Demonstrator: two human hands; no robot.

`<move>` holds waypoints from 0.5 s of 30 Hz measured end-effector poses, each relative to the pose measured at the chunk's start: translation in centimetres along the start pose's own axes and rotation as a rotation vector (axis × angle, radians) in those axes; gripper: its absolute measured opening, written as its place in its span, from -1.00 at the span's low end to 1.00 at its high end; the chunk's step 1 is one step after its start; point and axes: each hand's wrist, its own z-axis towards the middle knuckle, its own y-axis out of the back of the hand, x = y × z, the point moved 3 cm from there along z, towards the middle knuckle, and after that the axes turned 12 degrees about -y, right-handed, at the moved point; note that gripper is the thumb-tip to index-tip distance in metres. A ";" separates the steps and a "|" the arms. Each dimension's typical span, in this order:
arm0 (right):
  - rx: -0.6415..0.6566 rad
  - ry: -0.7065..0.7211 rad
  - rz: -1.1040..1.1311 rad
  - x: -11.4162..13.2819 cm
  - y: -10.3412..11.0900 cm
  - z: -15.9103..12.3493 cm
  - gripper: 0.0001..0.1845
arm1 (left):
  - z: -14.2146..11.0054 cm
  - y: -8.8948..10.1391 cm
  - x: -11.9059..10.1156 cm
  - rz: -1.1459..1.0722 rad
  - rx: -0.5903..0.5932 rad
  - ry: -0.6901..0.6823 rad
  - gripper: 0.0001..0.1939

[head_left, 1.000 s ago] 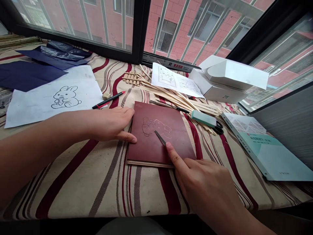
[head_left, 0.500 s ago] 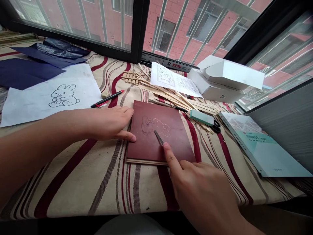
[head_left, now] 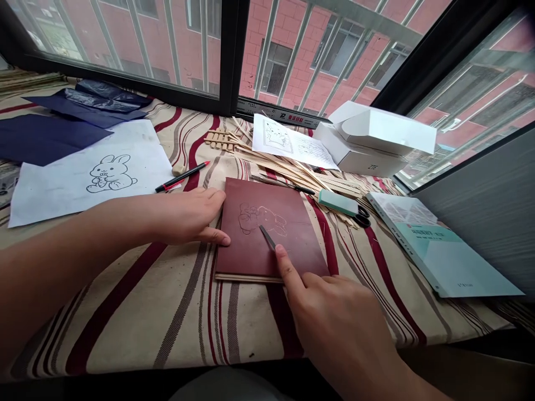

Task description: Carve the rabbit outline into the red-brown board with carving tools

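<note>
A reddish-brown board (head_left: 246, 253) with layered pale edges lies on the striped cloth. A rabbit drawing (head_left: 273, 220) is marked on it, partly cut in lighter lines and upside down to me. My left hand (head_left: 190, 217) holds the board at its left edge, thumb and fingers spread along it. In my right hand (head_left: 334, 312) is a carving knife (head_left: 267, 236), its thin metal blade pointing up and left. The index finger presses along the blade, whose tip is at the drawing's lower edge. My palm hides the knife's handle.
Left lie a paper with a rabbit drawing (head_left: 111, 178), dark blue sheets (head_left: 50, 136) and a pen (head_left: 184, 177). Beyond the board are wooden strips (head_left: 288, 170), a printed sheet (head_left: 288, 139), a white box (head_left: 368, 150), a whetstone (head_left: 338, 202) and black-handled scissors (head_left: 363, 216). A book (head_left: 447, 250) lies right.
The whole view has shifted slightly. Both hands keep almost the same place on the board, and the knife tip stays at the drawing's lower edge.
</note>
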 end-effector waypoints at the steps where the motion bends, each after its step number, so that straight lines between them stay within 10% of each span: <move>1: 0.007 -0.005 -0.004 0.0 0.0 -0.1 -0.23 | 0.0 0.0 0.0 -0.003 -0.001 0.005 -0.37; 15: 0.011 -0.027 -0.037 0.3 0.3 0.5 -0.25 | 0.0 0.1 -0.4 0.006 0.047 0.019 -0.40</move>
